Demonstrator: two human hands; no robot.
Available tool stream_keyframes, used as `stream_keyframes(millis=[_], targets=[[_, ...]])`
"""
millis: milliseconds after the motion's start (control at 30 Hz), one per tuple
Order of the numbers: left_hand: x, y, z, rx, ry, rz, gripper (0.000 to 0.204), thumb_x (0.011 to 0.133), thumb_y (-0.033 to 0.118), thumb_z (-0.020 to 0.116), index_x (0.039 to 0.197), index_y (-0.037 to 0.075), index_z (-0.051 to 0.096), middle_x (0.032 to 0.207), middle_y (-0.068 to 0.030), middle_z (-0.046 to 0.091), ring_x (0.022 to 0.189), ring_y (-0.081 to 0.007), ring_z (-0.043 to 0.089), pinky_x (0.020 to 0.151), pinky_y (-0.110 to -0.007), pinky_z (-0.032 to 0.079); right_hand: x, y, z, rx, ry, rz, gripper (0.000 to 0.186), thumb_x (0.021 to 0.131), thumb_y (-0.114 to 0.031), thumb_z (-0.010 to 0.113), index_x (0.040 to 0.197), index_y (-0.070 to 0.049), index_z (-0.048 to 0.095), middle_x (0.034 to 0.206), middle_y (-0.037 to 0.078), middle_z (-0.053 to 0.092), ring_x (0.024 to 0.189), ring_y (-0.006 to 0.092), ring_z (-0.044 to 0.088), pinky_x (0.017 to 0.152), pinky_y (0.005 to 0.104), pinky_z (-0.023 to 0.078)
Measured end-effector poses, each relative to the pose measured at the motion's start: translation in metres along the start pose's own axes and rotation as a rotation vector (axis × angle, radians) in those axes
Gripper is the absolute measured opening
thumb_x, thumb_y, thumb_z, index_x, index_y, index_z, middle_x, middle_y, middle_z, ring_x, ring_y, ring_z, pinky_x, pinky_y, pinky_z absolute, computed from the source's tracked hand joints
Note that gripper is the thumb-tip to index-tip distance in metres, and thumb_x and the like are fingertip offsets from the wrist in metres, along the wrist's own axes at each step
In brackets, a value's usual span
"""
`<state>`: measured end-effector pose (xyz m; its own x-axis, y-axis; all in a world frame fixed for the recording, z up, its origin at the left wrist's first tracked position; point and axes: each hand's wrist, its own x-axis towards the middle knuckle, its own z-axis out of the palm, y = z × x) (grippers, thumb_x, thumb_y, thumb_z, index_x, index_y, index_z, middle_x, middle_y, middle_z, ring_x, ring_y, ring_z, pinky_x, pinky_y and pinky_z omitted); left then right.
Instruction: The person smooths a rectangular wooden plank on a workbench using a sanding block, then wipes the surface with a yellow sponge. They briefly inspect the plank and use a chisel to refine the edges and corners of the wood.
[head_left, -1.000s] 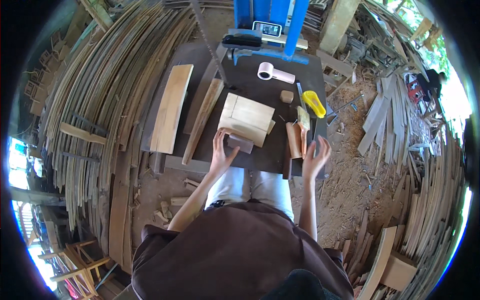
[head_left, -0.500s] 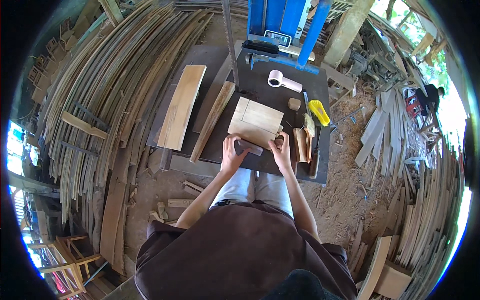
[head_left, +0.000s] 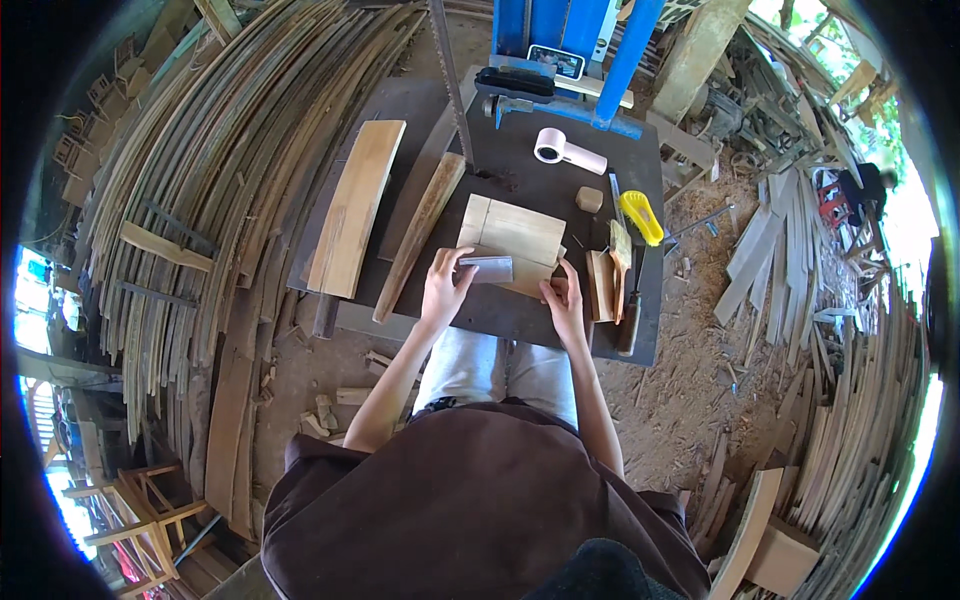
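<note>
A: Left grip?
B: Held the grey block at the pale wooden panel on the counter; right grip was by the panel's corner (closure couldn't be told).
A: Good handling?
B: Needed, I judged, a steady panel, level block.

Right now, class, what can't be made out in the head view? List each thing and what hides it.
All in the head view:
- Block: its left end, hidden by the grip of the left hand.
- Board: its underside, hidden by its own top; part of its near side, behind the block.
- Right hand: whether it touches the board, too small to tell.
- Saw blade: upper end, cut off by the picture's top edge.
</note>
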<state>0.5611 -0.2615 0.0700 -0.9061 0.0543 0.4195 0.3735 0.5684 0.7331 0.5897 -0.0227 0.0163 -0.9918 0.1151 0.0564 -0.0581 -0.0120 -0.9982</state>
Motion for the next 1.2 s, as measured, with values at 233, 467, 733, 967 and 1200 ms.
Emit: stream_keyframes(millis=[233,467,733,967,1200], targets=[[-0.019,0.003,0.046,0.254,-0.054,0.335,0.053,0.089,0.012,0.065,0.14,0.009,0.05,0.153,-0.0137,0.036,0.14,-0.0333,0.037,0.115,-0.055,0.027,-0.004,-0.01,0.007,-0.04,0.061,-0.023,0.055,0.094,-0.008,0.064,0.144,-0.008,0.041,0.09,0.005,0.064,0.082,0.0111,0.06,0.077,0.0272,0.05],[-0.04,0.021,0.059,0.37,-0.322,0.237,0.071,0.095,0.042,0.055,0.152,0.006,0.031,0.158,-0.0128,0.03,0.148,-0.0276,0.025,0.119,-0.054,0.014,-0.006,-0.005,0.009,0.0,0.071,-0.023,0.054,0.095,-0.01,0.064,0.145,-0.009,0.042,0.092,0.006,0.064,0.084,0.0109,0.061,0.077,0.0268,0.051],[-0.014,-0.021,0.013,0.586,-0.222,0.143,0.07,0.099,0.044,0.047,0.156,0.01,0.023,0.163,-0.0092,0.018,0.15,-0.0301,0.015,0.119,-0.055,0.009,-0.006,-0.004,0.008,-0.021,0.057,-0.025,0.055,0.096,-0.009,0.063,0.146,-0.007,0.039,0.096,0.005,0.064,0.084,0.0082,0.059,0.074,0.0217,0.048],[-0.028,0.028,0.067,0.517,-0.275,0.25,0.069,0.097,0.048,0.051,0.154,0.014,0.03,0.162,-0.009,0.022,0.15,-0.0279,0.018,0.118,-0.057,0.013,-0.004,-0.005,0.005,-0.039,0.03,-0.065,0.05,0.097,-0.007,0.061,0.144,-0.008,0.044,0.091,0.005,0.063,0.083,0.0098,0.06,0.076,0.0256,0.051],[-0.007,-0.021,0.023,0.646,-0.113,0.093,0.06,0.1,0.042,0.048,0.154,0.021,0.032,0.162,-0.0137,0.017,0.149,-0.0392,0.014,0.114,-0.066,0.007,-0.003,-0.006,0.002,-0.027,0.036,-0.017,0.049,0.097,-0.009,0.061,0.144,-0.009,0.046,0.085,0.001,0.059,0.077,0.0072,0.054,0.071,0.0235,0.047]])
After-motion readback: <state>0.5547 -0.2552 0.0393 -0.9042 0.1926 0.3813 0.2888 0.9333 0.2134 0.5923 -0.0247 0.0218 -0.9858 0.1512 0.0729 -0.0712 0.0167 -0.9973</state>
